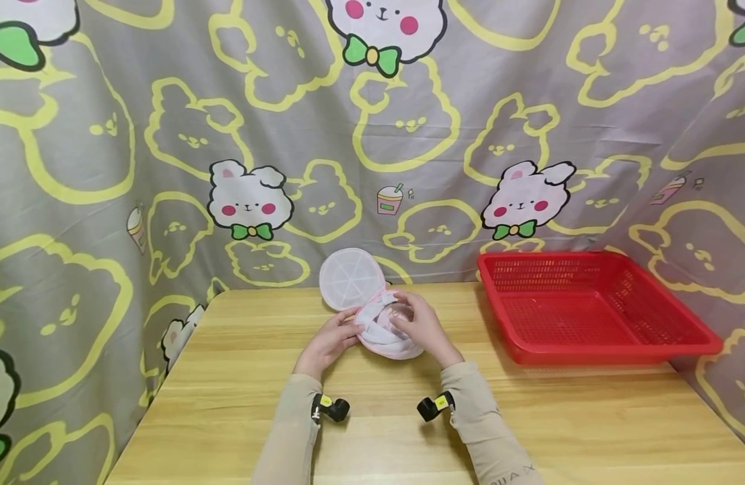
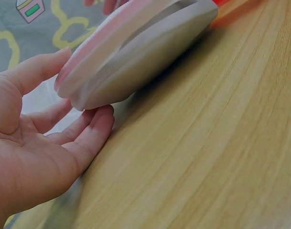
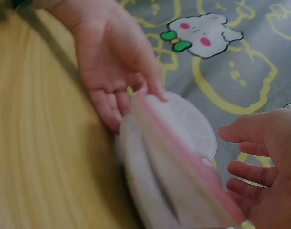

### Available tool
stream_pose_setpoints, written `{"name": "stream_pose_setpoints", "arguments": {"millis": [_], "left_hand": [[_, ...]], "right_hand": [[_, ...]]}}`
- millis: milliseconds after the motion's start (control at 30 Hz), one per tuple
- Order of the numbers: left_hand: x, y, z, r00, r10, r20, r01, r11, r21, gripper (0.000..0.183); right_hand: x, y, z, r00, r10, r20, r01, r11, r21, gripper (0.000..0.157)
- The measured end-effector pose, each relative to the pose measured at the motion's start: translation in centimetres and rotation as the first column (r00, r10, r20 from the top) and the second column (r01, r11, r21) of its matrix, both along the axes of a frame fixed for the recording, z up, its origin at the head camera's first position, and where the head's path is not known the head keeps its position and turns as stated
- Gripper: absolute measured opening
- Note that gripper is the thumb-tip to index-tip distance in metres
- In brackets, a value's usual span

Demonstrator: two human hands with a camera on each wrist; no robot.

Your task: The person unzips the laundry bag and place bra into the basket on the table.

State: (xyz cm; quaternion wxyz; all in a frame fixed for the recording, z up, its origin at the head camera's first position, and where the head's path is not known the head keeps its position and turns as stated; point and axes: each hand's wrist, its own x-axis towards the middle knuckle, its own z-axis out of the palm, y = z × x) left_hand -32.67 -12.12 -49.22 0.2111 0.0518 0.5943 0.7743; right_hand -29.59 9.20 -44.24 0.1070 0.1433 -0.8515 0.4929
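A round white laundry bag (image 1: 389, 342) with pink trim is above the table's middle, its lid flap (image 1: 350, 276) folded back behind it to the left. My left hand (image 1: 329, 342) grips the bag's near left edge. In the left wrist view, its thumb is at the pink rim and its fingers (image 2: 90, 140) are beneath. My right hand (image 1: 428, 330) reaches over the bag's right side, thumb and fingers apart at the opening. The right wrist view shows that hand's fingers (image 3: 252, 174) loosely spread beside the pink rim. Whitish, pinkish folds inside the bag are hard to tell.
A red plastic basket (image 1: 591, 350) with perforated walls stands to the right on the wooden table (image 1: 239, 404). Behind the table hangs a grey curtain (image 1: 421, 168) printed with cartoon figures. Small black cameras (image 1: 335, 408) are worn on both wrists.
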Motion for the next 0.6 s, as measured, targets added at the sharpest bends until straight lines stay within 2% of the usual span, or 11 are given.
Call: {"name": "stream_pose_setpoints", "arguments": {"millis": [333, 433, 600], "left_hand": [[1.0, -0.1, 1.6, 0.998, -0.063, -0.031, 0.062, 0.998, -0.026, 0.061], [1.0, 0.0, 1.7, 0.998, -0.061, -0.030, 0.060, 0.998, -0.031, 0.061], [0.7, 0.1, 1.1, 0.999, -0.031, -0.024, 0.030, 0.999, -0.034, 0.059]], "right_hand": [[-0.7, 0.4, -1.8, 0.997, -0.072, -0.031, 0.075, 0.987, 0.143, 0.049], [-0.8, 0.5, -2.1, 0.996, -0.081, -0.029, 0.084, 0.983, 0.161, 0.048], [-0.6, 0.5, -2.2, 0.994, -0.104, 0.028, 0.098, 0.981, 0.165, 0.051]]}}
